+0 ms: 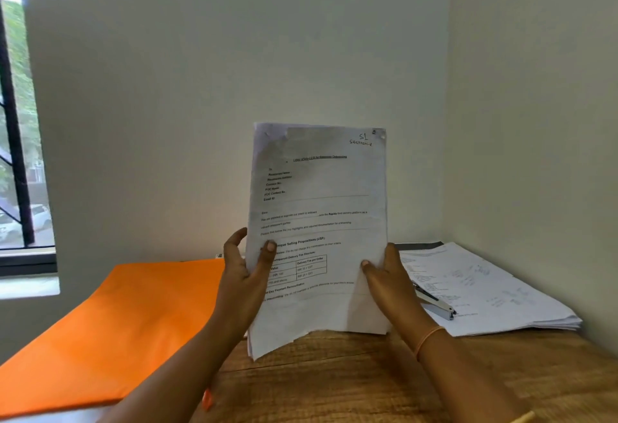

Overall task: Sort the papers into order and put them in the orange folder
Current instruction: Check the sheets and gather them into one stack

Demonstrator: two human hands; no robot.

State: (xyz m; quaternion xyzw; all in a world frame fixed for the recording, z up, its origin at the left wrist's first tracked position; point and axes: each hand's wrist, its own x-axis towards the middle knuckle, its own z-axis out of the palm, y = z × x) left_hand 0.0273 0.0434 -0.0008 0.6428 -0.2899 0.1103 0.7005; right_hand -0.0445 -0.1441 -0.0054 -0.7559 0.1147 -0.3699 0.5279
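Observation:
I hold a bundle of printed papers (pixel 321 195) upright above the wooden table. Its front sheet carries a handwritten "S1, Section" note at the top right and a small table lower down. My left hand (pixel 245 272) grips the bundle's lower left edge, thumb on the front. My right hand (pixel 388 275) grips the lower right edge, thumb also on the front. The closed orange folder (pixel 117 322) lies flat on the table to the left of my hands.
A second stack of papers (pixel 485 292) lies at the back right against the wall, with a stapler (pixel 434 304) resting on it. The wooden table (pixel 334 379) shows below the bundle. A window (pixel 20 121) is at the far left; white walls form a corner behind.

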